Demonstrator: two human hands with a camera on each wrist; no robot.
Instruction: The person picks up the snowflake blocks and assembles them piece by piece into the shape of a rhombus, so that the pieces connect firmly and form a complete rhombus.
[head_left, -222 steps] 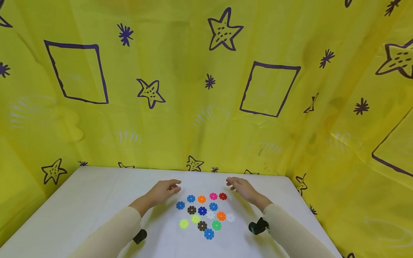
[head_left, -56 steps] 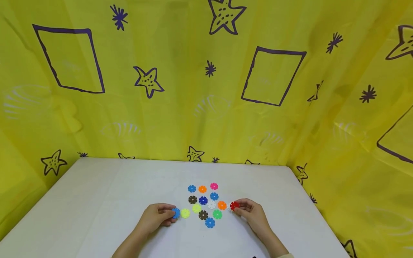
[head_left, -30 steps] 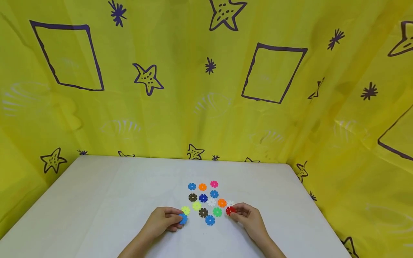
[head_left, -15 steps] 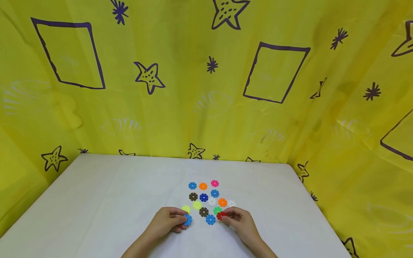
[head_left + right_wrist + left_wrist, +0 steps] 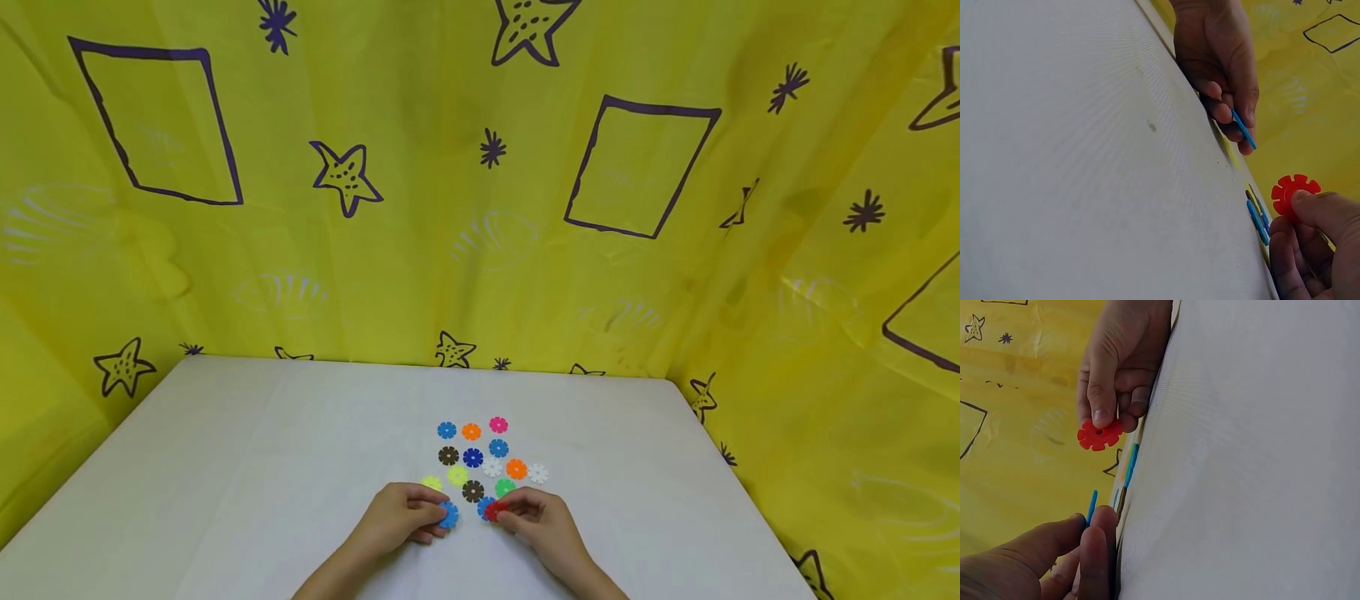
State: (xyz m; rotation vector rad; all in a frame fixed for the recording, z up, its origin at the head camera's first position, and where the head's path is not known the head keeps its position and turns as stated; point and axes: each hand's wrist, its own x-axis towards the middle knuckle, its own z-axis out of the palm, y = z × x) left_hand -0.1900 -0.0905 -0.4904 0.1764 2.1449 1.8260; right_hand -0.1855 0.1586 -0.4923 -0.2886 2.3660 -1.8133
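now the left hand [image 5: 397, 512] and right hand [image 5: 546, 523] are closer together than half a second ago. the left fingers pinch a notched blue disc [image 5: 449, 516], which has shifted a little to the right; the right fingers pinch a red disc [image 5: 495, 511], which has moved leftward from beside the green disc [image 5: 506, 487] and, seen from the head, overlaps a lying blue disc [image 5: 482, 507]. the two held discs are near each other but apart. in the earliest frame both lay on the bench [image 5: 300, 450], where the other discs [image 5: 472, 457] keep their layout.
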